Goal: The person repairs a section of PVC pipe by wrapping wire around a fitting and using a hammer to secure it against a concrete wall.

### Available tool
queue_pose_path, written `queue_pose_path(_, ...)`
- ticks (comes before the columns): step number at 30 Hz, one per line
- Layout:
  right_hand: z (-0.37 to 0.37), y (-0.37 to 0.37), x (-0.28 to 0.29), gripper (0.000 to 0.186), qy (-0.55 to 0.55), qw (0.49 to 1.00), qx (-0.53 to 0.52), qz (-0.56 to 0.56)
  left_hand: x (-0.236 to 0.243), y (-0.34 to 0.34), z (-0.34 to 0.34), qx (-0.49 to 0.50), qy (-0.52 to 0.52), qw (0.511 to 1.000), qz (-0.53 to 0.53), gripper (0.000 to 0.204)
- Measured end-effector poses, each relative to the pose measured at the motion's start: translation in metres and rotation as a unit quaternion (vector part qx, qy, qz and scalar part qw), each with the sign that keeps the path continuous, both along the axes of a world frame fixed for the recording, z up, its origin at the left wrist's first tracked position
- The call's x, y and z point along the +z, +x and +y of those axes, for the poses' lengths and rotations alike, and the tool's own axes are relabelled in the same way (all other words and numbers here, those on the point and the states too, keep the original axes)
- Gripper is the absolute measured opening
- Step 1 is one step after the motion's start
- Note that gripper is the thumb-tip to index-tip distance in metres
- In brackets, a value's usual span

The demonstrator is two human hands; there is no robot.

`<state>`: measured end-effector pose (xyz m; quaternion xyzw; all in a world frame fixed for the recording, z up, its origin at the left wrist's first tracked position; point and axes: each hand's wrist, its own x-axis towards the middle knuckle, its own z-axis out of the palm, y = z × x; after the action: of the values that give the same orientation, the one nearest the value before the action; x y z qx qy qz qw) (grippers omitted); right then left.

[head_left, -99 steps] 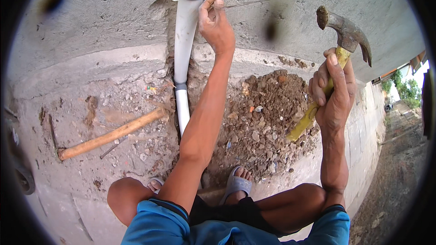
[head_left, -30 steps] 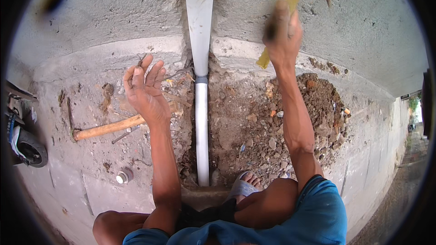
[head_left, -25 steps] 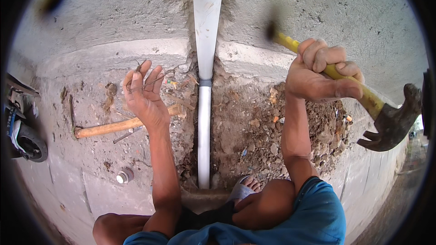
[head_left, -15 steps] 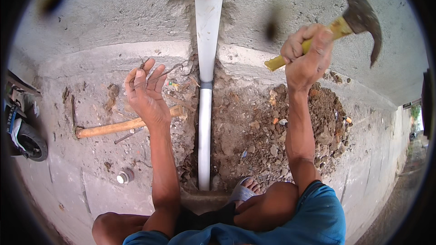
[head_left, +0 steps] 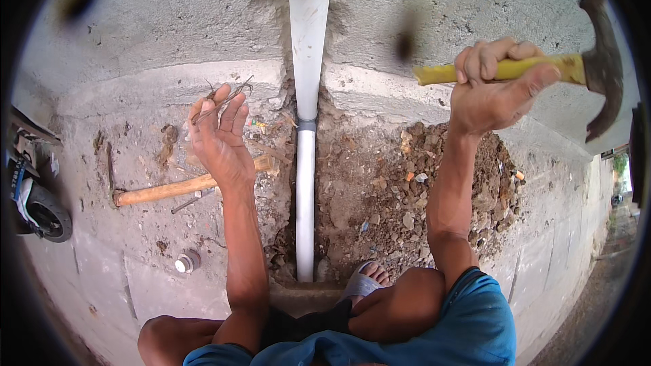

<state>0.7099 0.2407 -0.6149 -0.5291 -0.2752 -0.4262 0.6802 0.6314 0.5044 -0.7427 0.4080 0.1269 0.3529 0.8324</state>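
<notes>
Left of the frame's centre, the left hand [head_left: 222,149] pinches thin wire [head_left: 239,90] between thumb and forefinger, its other fingers loosely apart; the strands are probably several, though hard to count. At upper right, the right hand [head_left: 491,98] has its fingers wrapped round the yellow-handled hammer [head_left: 571,68], thumb extended along it. The upper edge cuts off the grey pipe [head_left: 310,41]. Compared with half a second ago, the hammer lies more level, its head farther right.

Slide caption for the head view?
Left hand holding bent wire, right hand gripping a claw hammer, on either side of a white pipe.
</notes>
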Motion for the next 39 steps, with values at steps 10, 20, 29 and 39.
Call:
queue_pose_path(10,0.020,0.030,-0.070,0.048,-0.166,0.949,-0.033,0.264,0.007,-0.013,-0.004,0.001,0.011,1.000,0.005,0.025)
queue_pose_path(20,0.013,0.052,-0.086,0.047,-0.198,0.953,-0.074,0.218,0.011,-0.002,-0.015,-0.030,-0.004,0.999,-0.009,0.025)
queue_pose_path(29,-0.041,0.012,-0.079,0.033,-0.060,0.917,0.068,0.388,0.007,0.018,-0.053,-0.183,0.173,0.968,0.010,0.014)
queue_pose_path(39,-0.058,-0.003,-0.083,0.032,-0.010,0.927,0.071,0.369,0.094,0.130,-0.119,0.040,0.735,0.676,0.046,0.035)
